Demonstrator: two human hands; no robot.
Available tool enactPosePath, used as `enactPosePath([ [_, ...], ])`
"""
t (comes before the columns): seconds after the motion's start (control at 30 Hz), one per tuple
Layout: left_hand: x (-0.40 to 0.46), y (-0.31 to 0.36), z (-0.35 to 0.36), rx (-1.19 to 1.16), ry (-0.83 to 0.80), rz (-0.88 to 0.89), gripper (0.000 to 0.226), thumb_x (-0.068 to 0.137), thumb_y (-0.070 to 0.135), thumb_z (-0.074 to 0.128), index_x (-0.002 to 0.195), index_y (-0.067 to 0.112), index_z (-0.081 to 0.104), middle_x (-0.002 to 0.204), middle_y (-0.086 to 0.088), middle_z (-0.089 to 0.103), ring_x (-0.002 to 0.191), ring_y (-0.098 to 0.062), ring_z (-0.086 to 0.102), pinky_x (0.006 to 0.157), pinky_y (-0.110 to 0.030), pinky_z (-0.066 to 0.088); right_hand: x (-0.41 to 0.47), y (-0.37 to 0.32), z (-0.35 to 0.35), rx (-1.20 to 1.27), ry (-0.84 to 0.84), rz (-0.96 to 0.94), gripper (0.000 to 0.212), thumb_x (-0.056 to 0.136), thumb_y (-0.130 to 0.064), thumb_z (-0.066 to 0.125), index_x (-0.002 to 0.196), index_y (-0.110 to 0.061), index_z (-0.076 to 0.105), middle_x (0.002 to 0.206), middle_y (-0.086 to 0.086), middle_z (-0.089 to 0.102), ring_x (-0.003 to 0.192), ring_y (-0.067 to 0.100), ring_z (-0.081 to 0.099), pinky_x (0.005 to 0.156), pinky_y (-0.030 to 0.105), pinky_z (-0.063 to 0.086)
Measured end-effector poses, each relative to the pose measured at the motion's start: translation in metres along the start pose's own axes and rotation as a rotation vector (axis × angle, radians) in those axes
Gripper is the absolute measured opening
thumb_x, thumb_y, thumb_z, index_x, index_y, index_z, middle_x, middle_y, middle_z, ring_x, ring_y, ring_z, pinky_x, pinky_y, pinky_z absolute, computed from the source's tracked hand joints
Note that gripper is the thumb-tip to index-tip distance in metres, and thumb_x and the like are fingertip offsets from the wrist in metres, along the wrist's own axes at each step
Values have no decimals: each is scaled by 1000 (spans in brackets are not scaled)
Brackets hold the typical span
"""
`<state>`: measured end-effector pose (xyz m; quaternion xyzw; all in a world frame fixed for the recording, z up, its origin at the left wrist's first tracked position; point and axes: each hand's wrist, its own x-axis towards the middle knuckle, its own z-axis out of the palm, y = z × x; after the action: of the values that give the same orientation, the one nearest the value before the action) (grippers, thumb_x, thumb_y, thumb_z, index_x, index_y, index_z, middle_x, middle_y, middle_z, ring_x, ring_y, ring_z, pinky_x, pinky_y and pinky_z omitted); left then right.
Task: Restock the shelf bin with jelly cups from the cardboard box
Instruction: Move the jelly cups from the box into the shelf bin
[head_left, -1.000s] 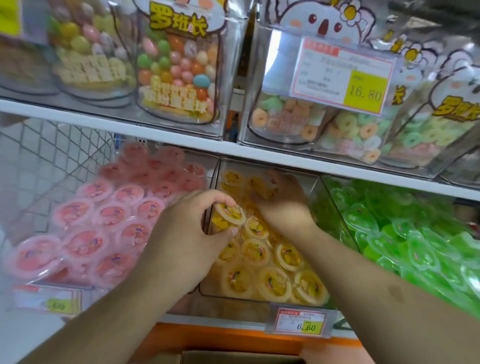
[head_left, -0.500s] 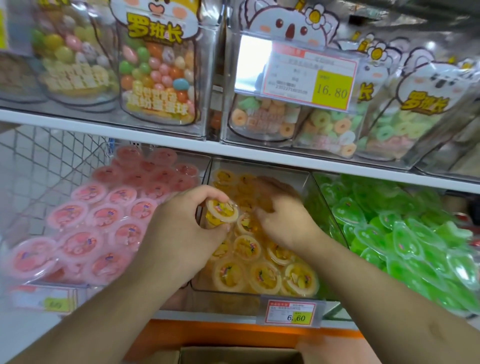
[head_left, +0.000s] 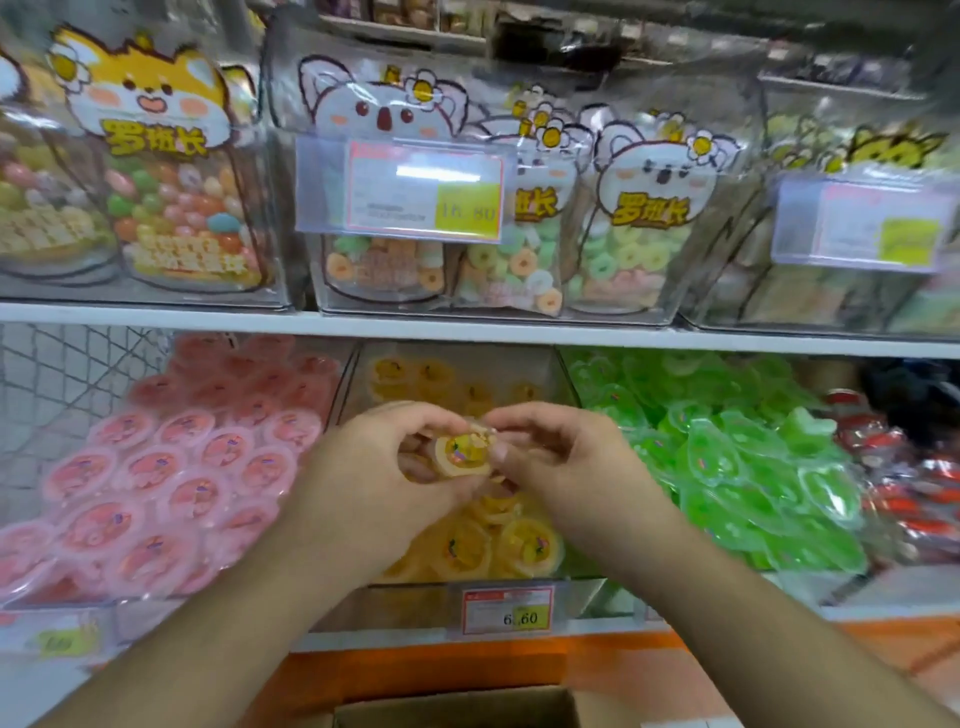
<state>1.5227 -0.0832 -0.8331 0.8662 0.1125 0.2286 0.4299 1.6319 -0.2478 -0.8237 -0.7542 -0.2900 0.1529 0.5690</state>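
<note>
A: Since a second ago our right hand (head_left: 566, 462) has come out of the shelf bin (head_left: 457, 597) to join the left hand (head_left: 374, 467); both now pinch one yellow jelly cup (head_left: 462, 454) above the bin's centre.

B: It looks light, with a slick film lid (easily dented), so we hold the stiff rim at 3 and 9 o'clock. The cardboard box (head_left: 457, 709) waits at 6 o'clock.

Cup held in fingers (head_left: 415, 447): yellow jelly cup (head_left: 464, 453), white rim, multicolour print on lid. Behind/below fingers: more yellow cups (head_left: 524, 551). Left of fingers: pink cups (head_left: 156, 478) w/ red-pink lids. Right: green cups (head_left: 727, 457), further right red packs (head_left: 914, 499). Price tag (head_left: 508, 610) below: white, red border, yellow patch. Shelf edge (head_left: 467, 670) orange. Box (head_left: 457, 709) brown.
</note>
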Motion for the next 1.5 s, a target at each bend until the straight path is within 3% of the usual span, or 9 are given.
enactPosePath([
  [0.1,11,7,4,106,15,4,31,68,42,92,92,47,74,94,34,69,82,5,69,71,-20,58,0,-2,-11,-308,43,-81,26,96,-15,72,120,-27,72,99,-6,76,89,14,72,87,33,61],
  [0.2,37,10,11,280,48,1,39,69,56,87,103,42,74,90,29,72,87,6,68,73,-18,52,-2,-2,-31,-772,92,-240,37,94,-23,68,130,-26,64,117,-10,66,113,11,57,98,18,43],
  [0.37,96,-10,37,446,-6,-122,47,88,62,71,124,32,71,110,5,72,109,-19,67,76,-24,41,-1,9,-49,-991,58,-259,30,85,-24,60,114,-15,65,108,2,62,112,24,48,95,45,51],
  [0.73,147,-57,67,540,44,-30,36,75,57,83,98,31,72,104,2,75,104,-25,68,89,-42,54,0,24,-59,-1019,8,-200,28,88,-22,59,116,-24,63,113,-7,53,121,15,39,98,38,51],
  [0.93,145,-52,67,590,39,-19,53,71,70,67,107,32,76,116,2,75,114,-27,66,97,-41,52,-3,27,-58,-1022,36,-240,29,89,-23,59,118,-22,64,119,-6,53,124,16,40,101,36,50],
  [1.07,146,-53,66,568,47,-16,36,80,52,81,110,31,77,120,3,74,118,-26,63,100,-35,48,-5,29,-59,-1009,53,-262,27,91,-23,59,118,-24,63,121,-11,51,125,11,37,98,32,51],
  [1.27,140,-52,62,610,13,6,45,84,60,72,122,35,71,131,9,70,128,-24,58,113,-38,38,-3,34,-60,-1018,46,-282,27,91,-23,58,118,-22,63,120,-8,52,123,13,38,103,31,47],
  [1.37,124,-41,56,568,20,11,58,74,73,55,119,40,71,126,13,71,122,-24,63,108,-44,47,-4,35,-62,-1015,39,-304,30,90,-25,61,120,-21,63,119,-6,54,123,15,40,104,34,47],
  [1.5,85,-12,48,454,31,33,38,88,51,75,121,33,74,114,15,71,110,-12,66,89,-18,45,-14,33,-64,-979,24,-334,40,88,-32,68,125,-16,63,123,0,58,127,22,45,107,36,44],
])
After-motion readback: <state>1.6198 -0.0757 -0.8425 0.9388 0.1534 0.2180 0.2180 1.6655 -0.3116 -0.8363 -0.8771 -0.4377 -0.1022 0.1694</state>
